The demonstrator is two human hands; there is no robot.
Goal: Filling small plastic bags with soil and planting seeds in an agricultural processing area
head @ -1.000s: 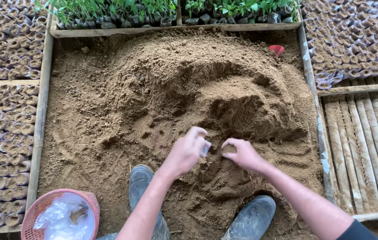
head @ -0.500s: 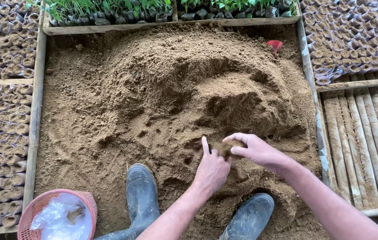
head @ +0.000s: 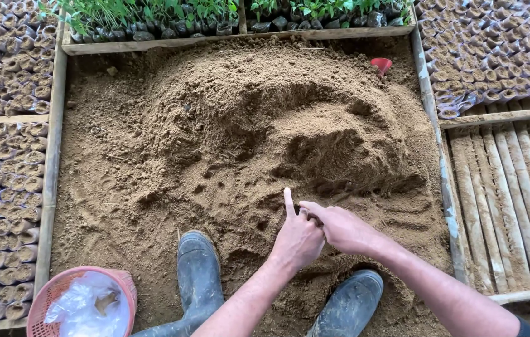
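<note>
Since the earlier frame the left hand (head: 299,237) has closed against the right hand (head: 343,228); they now touch, index finger raised, grip contents unclear, just above the loose, granular soil mound (head: 265,131).

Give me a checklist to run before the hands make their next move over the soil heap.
1. Left hand and right hand touch each other: ok.
2. Something held between them: cannot tell, fingers hide it.
3. Loose brown soil heap within reach ahead: ok.
4. Pink round plastic basket of clear bags beside the left dark rubber boot: ok.
5. Both boots planted on soil: ok.
</note>
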